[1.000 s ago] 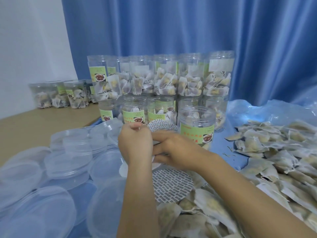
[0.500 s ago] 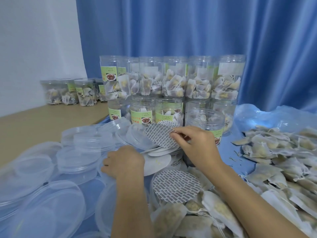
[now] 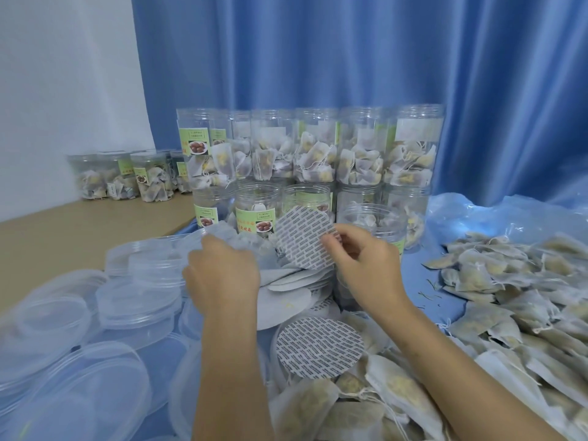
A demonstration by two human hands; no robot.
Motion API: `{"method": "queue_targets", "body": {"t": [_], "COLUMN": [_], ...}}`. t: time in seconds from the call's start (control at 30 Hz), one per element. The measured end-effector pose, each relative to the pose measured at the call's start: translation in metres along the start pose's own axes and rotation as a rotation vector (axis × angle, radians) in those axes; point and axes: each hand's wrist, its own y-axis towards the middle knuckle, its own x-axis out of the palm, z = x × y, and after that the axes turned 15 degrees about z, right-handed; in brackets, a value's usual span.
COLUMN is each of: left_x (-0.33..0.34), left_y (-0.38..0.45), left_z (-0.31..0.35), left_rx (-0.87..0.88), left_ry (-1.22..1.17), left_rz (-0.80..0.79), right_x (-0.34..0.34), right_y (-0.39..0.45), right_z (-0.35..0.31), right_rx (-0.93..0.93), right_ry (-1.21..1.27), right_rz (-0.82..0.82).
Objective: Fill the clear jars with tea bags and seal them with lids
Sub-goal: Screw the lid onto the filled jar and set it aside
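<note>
A person sits at a surface [image 3: 79, 224] crowded with packing supplies. The right hand [image 3: 362, 265] pinches a round printed seal liner [image 3: 304, 240] by its edge, holding it tilted just in front of an open jar [image 3: 375, 224] that already has tea bags inside. The left hand [image 3: 222, 275] reaches with curled fingers into a loose stack of plain white liners [image 3: 286, 294]; whether it grips one cannot be told. Another printed liner [image 3: 318, 346] lies flat nearer the viewer. Clear plastic lids [image 3: 136, 294] are heaped on the left, loose tea bags [image 3: 509, 297] spread on the right, and filled jars [image 3: 302, 154] stand two high against a blue curtain [image 3: 350, 58].

Likely risks — the liner is thin and held only at one edge, so it could slip, bend, or land crooked on the jar mouth, leaving a poor seal. Liners stacked this loosely may cling together, so two could be lifted at once. The open jar stands close to the right wrist and could be knocked over.
</note>
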Motion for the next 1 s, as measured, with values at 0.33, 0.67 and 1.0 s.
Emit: {"method": "queue_targets", "body": {"t": [0.33,0.67,1.0], "left_x": [-0.002,0.003,-0.001], "left_y": [-0.004,-0.019,-0.021], "left_z": [0.015,0.022,0.024], "left_rx": [-0.619,-0.39,-0.49], "left_ry": [-1.054,-1.079,-1.192], "left_rz": [-0.318,-0.517,-0.694], "right_x": [-0.007,-0.018,-0.024], "right_y": [0.01,0.02,0.024], "right_z": [-0.013,-0.028,-0.028], "right_rx": [0.492,0.577,0.527], "right_ry": [0.434,0.776,0.671], "right_rz": [-0.096,-0.48,-0.5]}}
